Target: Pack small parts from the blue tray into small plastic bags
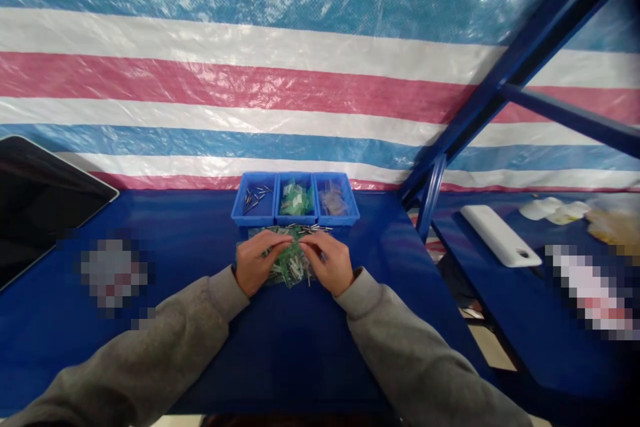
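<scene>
My left hand (pixel 256 261) and my right hand (pixel 331 263) face each other over the table, thumbs and forefingers pinched together. Between the fingertips is a small green-tinted plastic bag (pixel 295 248), which both hands grip near its top. Under them lies a pile of clear-green bags and thin metal pins (pixel 295 271); how much of it belongs to the held bag is hard to make out. A few loose metal pins (pixel 320 228) lie just beyond my right fingers, against the bins.
Three joined blue bins stand behind my hands: the left bin (pixel 254 220) has metal pins, the middle bin (pixel 296 219) green bags, the right bin (pixel 340 220) clear brownish bags. A dark screen (pixel 45 203) stands left. A blue frame (pixel 470 120) and white device (pixel 500 235) are right.
</scene>
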{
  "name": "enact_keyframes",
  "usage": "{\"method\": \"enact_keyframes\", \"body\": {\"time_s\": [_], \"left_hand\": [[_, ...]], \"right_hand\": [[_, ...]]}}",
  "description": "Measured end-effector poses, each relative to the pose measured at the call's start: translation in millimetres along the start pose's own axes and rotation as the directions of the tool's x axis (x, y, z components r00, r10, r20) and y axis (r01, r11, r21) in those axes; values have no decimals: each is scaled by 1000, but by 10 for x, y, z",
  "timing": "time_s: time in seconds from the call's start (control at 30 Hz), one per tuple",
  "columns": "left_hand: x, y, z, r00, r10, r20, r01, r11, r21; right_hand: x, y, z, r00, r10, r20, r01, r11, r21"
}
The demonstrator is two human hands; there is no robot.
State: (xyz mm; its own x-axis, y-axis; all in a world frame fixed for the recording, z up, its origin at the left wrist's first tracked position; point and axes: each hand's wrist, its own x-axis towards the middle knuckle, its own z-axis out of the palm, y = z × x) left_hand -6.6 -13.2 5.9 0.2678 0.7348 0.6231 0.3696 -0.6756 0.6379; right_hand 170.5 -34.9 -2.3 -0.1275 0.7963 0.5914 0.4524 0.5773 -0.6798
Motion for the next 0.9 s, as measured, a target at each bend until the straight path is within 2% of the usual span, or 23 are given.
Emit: {"method": "enact_keyframes", "body": {"time_s": [0.17, 0.37, 0.5, 0.73, 0.9], "left_hand": [[-29, 2, -5, 997, -78, 16, 77, 997, 23], [-24, 20, -12, 995, -87, 51, 87, 996, -2], [-13, 34, -16, 994, -89, 61, 89, 996, -11], [2, 7, -6, 995, -101, 19, 101, 995, -21], [22, -17, 16, 993, -115, 1, 115, 993, 9]], "right_hand": [[-38, 0, -27, 998, 8, 55, -8, 1000, 1], [-55, 5, -44, 997, 14, 71, -12, 1000, -26], [-61, 28, -6, 999, 16, 42, -15, 999, -36], [-29, 62, 6, 998, 18, 58, -12, 995, -102], [-11, 111, -22, 998, -35, 51, 40, 993, -107]]}}
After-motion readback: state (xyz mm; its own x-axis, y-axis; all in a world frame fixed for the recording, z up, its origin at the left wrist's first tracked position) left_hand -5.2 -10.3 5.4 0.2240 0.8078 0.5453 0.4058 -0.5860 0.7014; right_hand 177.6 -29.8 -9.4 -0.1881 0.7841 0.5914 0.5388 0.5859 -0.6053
